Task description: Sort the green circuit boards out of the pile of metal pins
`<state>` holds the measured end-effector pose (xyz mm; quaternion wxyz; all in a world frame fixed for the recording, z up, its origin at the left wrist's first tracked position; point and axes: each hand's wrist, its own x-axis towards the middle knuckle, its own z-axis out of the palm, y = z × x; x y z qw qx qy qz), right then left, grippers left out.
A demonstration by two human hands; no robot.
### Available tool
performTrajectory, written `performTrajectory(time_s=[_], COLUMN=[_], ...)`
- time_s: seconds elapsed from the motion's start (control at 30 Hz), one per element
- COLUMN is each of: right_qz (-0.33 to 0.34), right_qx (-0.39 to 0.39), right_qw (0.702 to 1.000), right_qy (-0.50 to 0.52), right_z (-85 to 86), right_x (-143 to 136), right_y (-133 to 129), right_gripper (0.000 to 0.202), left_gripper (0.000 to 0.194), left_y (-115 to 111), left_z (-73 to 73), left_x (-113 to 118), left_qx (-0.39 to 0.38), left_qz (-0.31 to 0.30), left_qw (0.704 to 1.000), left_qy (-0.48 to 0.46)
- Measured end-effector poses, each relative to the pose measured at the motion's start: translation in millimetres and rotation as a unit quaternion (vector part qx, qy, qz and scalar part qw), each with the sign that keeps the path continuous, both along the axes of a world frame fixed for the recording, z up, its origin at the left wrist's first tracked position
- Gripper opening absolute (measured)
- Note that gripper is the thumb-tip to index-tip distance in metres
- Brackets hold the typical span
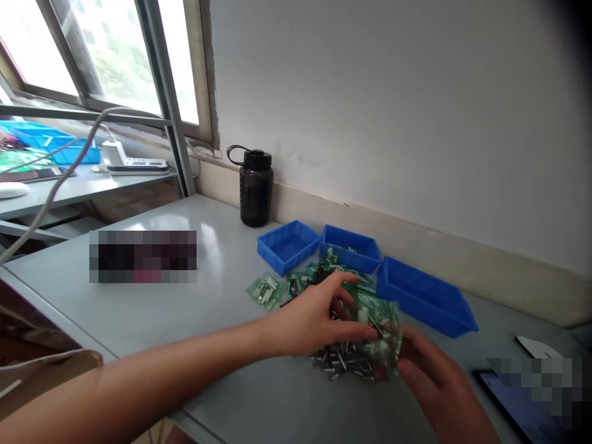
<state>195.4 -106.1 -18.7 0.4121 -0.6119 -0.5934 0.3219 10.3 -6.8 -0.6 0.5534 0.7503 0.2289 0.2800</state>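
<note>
Plastic is bridging the two hands: a green-tinted see-through bag (386,311) is lying to the right of the left hand (309,314) and just left of the right hand (432,370). The right grip is grasping the bag's right edge between thumb and fingers, so this hand is sitting nearest to that side. The left thumb is pointing across the bag's left part while the forefinger is arching well apart from it; I cannot tell whether the partly hidden fingers of that grip are pinching anything. The bag's long axis is seemingly running away from the person, though creases are making this hard to judge. Below the bag and the left hand, a heap of loose metal pieces (340,362) is spreading over the surface (213,327), crowding the room directly underneath. On the far side, the right-hand blue tray (423,299) is standing just behind the bag, its near wall limiting movement that way, and the middle blue tray (358,259) is standing beside it. A dark-screened device (506,394) is bounding the right side, while the surface is stretching widely leftward, past a small packet (267,290).
</note>
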Motion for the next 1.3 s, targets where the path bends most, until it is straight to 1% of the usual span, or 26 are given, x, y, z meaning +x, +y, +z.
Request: performTrajectory(time_s=[0.03, 0.1, 0.17, 0.23, 0.37, 0.43, 0.57, 0.67, 0.73, 0.8, 0.87, 0.97, 1.03, 1.1, 1.3], right_qz=[0.004, 0.005, -0.009, -0.032, -0.059, -0.062, -0.09, -0.102, -0.109, -0.108, -0.103, -0.072, -0.047, -0.04, -0.049], right_qx=[0.001, 0.0, -0.008, -0.017, -0.011, -0.006, 0.0, 0.014, 0.022, 0.031, 0.047, 0.093, 0.118, 0.119, 0.09], right_qw=[1.0, 1.0, 1.0, 0.999, 0.998, 0.998, 0.995, 0.994, 0.994, 0.993, 0.993, 0.991, 0.989, 0.989, 0.991], right_qy=[0.003, 0.008, 0.011, 0.009, 0.0, 0.016, 0.051, 0.025, -0.002, -0.023, -0.043, -0.07, -0.076, -0.074, -0.088], right_z=[-0.2, 1.3, 4.7, 8.5, 12.5, 12.3, 10.7, 8.5, 5.8, 2.3, -0.9, -2.1, -0.4, 2.4, 8.9], right_x=[0.0, -3.6, -10.0, -16.0, -19.3, -18.5, -19.0, -18.7, -16.2, -11.9, -7.4, -3.1, -2.9, -4.5, -7.7], right_y=[0.7, 1.8, 2.1, 2.0, 1.8, 2.1, 2.6, 2.9, 3.3, 3.9, 4.9, 6.7, 7.4, 7.6, 7.3], right_gripper=[0.033, 0.033, 0.032, 0.03, 0.026, 0.025, 0.025, 0.026, 0.027, 0.027, 0.026, 0.019, 0.015, 0.015, 0.018], left_gripper=[0.067, 0.051, 0.036, 0.029, 0.028, 0.028, 0.03, 0.03, 0.028, 0.025, 0.023, 0.02, 0.017, 0.016, 0.016], left_y=[0.5, 1.1, 1.3, 1.1, 0.2, 0.2, 2.7, 4.9, 5.6, 5.8, 5.9, 6.1, 6.5, 7.5, 10.2], left_z=[-0.2, -0.1, 0.5, 1.4, 3.5, 4.5, 4.8, 2.7, 0.8, -0.7, -1.6, -2.1, -2.6, -3.8, -7.2], left_x=[-0.1, -0.4, -0.9, -1.3, -1.8, -2.2, -3.6, -3.9, -3.2, -2.3, -1.4, -0.9, -0.9, -0.8, -0.8], left_qx=[-0.009, -0.008, 0.009, 0.033, 0.064, 0.065, 0.084, 0.101, 0.095, 0.082, 0.08, 0.099, 0.113, 0.125, 0.175], left_qz=[-0.006, -0.013, -0.013, -0.009, -0.026, -0.031, -0.025, -0.028, -0.034, -0.037, -0.027, -0.01, -0.013, -0.017, -0.015], left_qw=[1.0, 0.999, 0.998, 0.998, 0.996, 0.996, 0.994, 0.991, 0.992, 0.993, 0.994, 0.994, 0.993, 0.991, 0.983], left_qy=[0.014, 0.042, 0.055, 0.056, 0.051, 0.053, 0.07, 0.082, 0.083, 0.076, 0.065, 0.051, 0.043, 0.041, 0.045])
